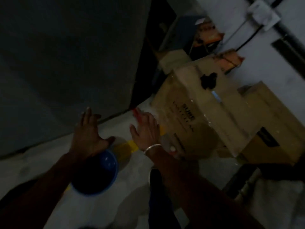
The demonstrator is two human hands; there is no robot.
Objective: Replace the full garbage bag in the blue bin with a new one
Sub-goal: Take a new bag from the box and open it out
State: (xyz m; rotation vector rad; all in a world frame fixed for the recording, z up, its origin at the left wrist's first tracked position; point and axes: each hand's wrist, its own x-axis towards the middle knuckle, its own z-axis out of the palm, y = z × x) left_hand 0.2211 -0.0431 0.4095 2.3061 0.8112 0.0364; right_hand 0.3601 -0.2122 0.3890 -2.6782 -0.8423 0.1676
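Observation:
The frame is dim and blurred. A round blue bin [108, 164] stands on the pale floor below my left forearm; its inside looks dark, and I cannot tell whether a bag lines it. My left hand [89, 134] hovers above the bin's far rim with fingers spread and nothing in it. My right hand [145, 129], with a metal bangle on the wrist, is stretched out open to the right of the bin, close to a cardboard box [194, 113]. No loose garbage bag is visible.
A large dark panel [66, 55] fills the upper left. Taped cardboard boxes stack at right, one more [267, 126] behind. Orange packets [208, 37] and cables lie by the far wall. Yellow floor tape [125, 148] runs past the bin. My foot [156, 187] is near the bottom.

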